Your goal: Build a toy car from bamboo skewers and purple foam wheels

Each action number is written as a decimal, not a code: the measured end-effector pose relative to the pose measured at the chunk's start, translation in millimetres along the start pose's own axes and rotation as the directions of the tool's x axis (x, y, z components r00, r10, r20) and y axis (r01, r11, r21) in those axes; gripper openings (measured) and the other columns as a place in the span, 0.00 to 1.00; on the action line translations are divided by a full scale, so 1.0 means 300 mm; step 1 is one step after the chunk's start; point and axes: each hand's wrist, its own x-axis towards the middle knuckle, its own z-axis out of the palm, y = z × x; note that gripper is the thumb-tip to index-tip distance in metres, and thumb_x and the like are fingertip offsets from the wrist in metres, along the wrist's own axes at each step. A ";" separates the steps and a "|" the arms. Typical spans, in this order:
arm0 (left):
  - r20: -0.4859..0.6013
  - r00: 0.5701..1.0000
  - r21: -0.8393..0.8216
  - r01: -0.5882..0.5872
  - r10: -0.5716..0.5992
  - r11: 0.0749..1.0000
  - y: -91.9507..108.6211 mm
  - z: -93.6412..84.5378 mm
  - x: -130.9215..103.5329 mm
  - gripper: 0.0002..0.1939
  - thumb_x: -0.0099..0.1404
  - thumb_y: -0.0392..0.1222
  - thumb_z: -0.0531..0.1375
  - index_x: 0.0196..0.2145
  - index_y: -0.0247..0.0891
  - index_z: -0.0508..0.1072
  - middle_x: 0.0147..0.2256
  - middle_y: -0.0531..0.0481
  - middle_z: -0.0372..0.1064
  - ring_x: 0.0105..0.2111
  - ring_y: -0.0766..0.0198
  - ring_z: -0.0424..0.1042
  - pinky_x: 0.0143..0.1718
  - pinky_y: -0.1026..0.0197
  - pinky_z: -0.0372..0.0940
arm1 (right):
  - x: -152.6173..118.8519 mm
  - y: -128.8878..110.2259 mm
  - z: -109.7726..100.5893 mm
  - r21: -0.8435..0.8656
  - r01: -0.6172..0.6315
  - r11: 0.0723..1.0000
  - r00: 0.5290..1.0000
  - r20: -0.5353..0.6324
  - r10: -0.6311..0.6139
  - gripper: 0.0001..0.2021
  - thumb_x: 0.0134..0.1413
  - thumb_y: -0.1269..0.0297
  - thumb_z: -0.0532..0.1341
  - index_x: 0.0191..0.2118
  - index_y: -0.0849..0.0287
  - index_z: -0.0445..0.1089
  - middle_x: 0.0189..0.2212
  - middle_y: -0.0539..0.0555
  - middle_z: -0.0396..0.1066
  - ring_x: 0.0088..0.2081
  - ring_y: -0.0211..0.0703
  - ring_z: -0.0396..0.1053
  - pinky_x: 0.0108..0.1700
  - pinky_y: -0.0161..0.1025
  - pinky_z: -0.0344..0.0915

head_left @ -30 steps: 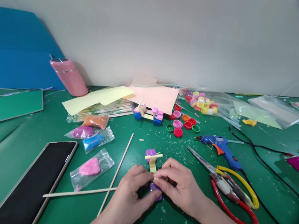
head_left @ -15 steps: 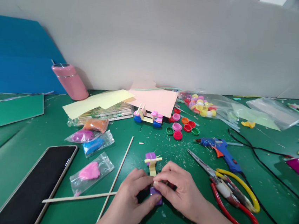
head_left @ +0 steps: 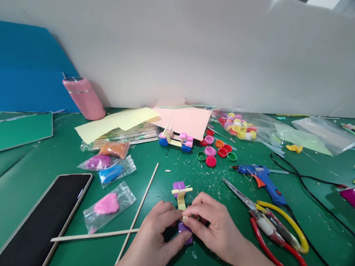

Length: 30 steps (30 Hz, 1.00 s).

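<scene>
Between my two hands lies a small toy vehicle [head_left: 181,200], built from pale wooden stick pieces with purple bottle caps at its ends. My left hand [head_left: 161,232] is closed on it from the left, thumb on the near purple cap [head_left: 185,229] and fingers along the frame. My right hand [head_left: 214,224] pinches a small pale piece [head_left: 184,218] at the middle of the toy. That piece is mostly hidden by fingertips. Farther back stands a similar finished-looking toy vehicle [head_left: 176,141] with blue and pink caps.
Scissors [head_left: 269,225] and a blue glue gun [head_left: 261,178] with its black cord lie right. Loose bottle caps [head_left: 211,161] are beyond my hands. Left are a phone [head_left: 40,220], clay packets [head_left: 108,203], crossed wooden sticks [head_left: 140,207] and a pink tumbler [head_left: 85,99].
Both hands stay in nearly the same grip on the toy vehicle. The view has shifted very slightly; nothing else has visibly moved.
</scene>
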 end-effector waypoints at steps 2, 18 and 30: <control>-0.001 1.000 0.002 0.002 -0.002 1.000 0.002 -0.001 -0.002 0.06 0.57 0.37 0.59 0.34 0.40 0.74 0.28 0.49 0.66 0.31 0.60 0.66 0.32 0.59 0.63 | 0.000 0.001 -0.001 0.001 -0.002 1.000 1.000 0.001 0.002 0.06 0.54 0.69 0.58 0.36 0.58 0.72 0.29 0.50 0.63 0.29 0.35 0.63 0.30 0.32 0.61; 0.008 1.000 0.001 0.003 -0.003 1.000 -0.004 0.000 -0.002 0.06 0.57 0.37 0.59 0.33 0.39 0.74 0.28 0.49 0.65 0.32 0.60 0.66 0.32 0.59 0.63 | -0.001 -0.002 -0.001 0.005 -0.009 1.000 1.000 0.003 0.009 0.06 0.54 0.68 0.58 0.37 0.57 0.72 0.29 0.50 0.63 0.30 0.36 0.64 0.31 0.33 0.61; 0.005 1.000 -0.001 -0.002 0.002 1.000 -0.003 0.002 -0.003 0.06 0.57 0.37 0.59 0.33 0.40 0.74 0.28 0.49 0.66 0.31 0.60 0.67 0.32 0.60 0.63 | 0.002 -0.002 -0.005 0.021 -0.012 1.000 1.000 0.004 0.012 0.06 0.54 0.69 0.58 0.36 0.57 0.71 0.29 0.50 0.63 0.30 0.36 0.64 0.31 0.32 0.61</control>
